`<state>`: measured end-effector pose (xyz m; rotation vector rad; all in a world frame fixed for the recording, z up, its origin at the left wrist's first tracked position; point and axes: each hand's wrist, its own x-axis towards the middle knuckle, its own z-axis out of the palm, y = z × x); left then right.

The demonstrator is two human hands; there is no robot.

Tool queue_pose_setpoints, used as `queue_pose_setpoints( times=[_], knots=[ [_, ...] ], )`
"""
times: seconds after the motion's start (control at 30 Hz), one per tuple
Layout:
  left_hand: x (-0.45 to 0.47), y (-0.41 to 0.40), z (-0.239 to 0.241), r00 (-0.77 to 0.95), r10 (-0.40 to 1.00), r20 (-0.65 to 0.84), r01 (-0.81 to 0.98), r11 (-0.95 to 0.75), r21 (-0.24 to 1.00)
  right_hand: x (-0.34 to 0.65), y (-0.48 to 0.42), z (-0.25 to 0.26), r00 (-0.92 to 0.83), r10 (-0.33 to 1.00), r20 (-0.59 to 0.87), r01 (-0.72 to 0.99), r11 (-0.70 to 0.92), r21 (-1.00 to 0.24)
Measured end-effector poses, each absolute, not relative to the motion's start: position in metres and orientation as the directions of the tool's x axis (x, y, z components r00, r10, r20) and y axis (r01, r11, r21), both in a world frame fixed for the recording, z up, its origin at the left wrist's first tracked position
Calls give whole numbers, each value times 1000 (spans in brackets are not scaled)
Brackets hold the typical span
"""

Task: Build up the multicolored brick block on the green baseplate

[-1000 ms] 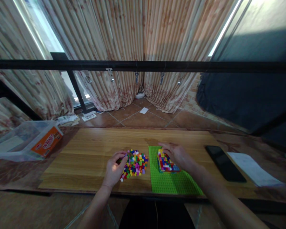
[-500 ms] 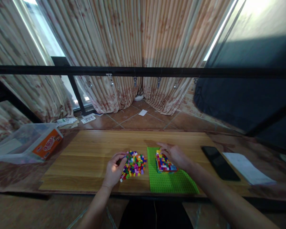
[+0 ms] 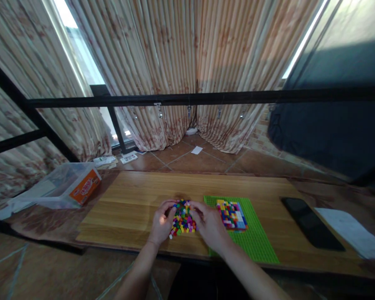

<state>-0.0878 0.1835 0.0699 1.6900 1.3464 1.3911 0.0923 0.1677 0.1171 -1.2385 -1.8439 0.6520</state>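
A loose pile of small colourful toy bricks (image 3: 183, 220) lies on the wooden table between my hands. My left hand (image 3: 161, 223) is at the pile's left edge, thumb and fingers curled together; whatever they hold is too small to make out. At the pile's right side is my right hand (image 3: 210, 225), its thumb and forefinger bent toward the bricks with a small gap between them. Beyond the right hand, a multicoloured block of joined bricks (image 3: 233, 216) sits on a green studded baseplate (image 3: 258, 243). The right hand and wrist cover the baseplate's left part.
A black phone (image 3: 311, 223) and white paper (image 3: 353, 231) lie on the right. A clear plastic box (image 3: 58, 187) with an orange label stands at the left. A dark metal rail (image 3: 175, 100) crosses beyond the wooden tabletop (image 3: 128, 200), before the curtains.
My right hand has left the joined bricks and moved left to the loose pile, uncovering the block's top. My left hand stays by the pile. The view has shifted left.
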Motion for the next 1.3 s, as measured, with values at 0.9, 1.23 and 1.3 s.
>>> queue_pose_setpoints(
  times=[0.9, 1.23, 1.3],
  knots=[
    [-87, 187, 68, -116, 939, 324, 341, -269, 901, 79, 168, 109, 1, 894, 449, 525, 382, -761],
    [-88, 188, 65, -111, 952, 284, 340, -232, 911, 201, 178, 105, 106, 895, 434, 770, 203, -606],
    [-89, 189, 63, -115, 954, 276, 340, -224, 914, 210, 188, 103, 45, 901, 432, 803, 224, -552]
  ],
)
